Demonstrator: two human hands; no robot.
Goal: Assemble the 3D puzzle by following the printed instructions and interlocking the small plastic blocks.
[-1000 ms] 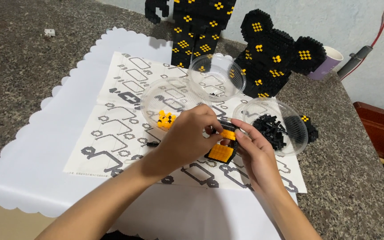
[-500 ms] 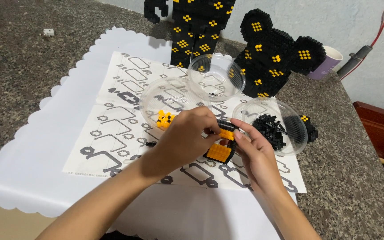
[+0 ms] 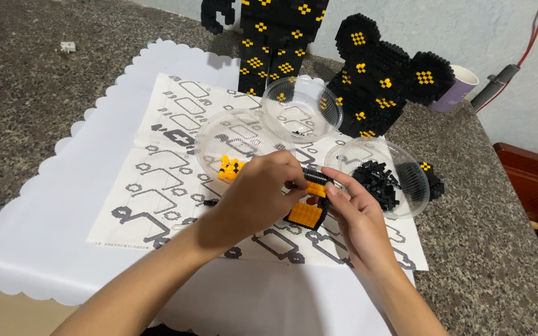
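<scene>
Both hands, left hand and right hand, have fingers pinched closed on a small black-and-yellow brick block over the instruction sheet at mid-worktop; too hard a press could crack it apart, scattering tiny bricks.

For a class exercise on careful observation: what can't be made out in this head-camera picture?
- Small black-and-orange brick assembly: mostly hidden by the left hand and right hand.
- Tall black-and-yellow brick figure: cut off by the top edge.
- Printed instruction sheet: diagrams too small to read.
</scene>
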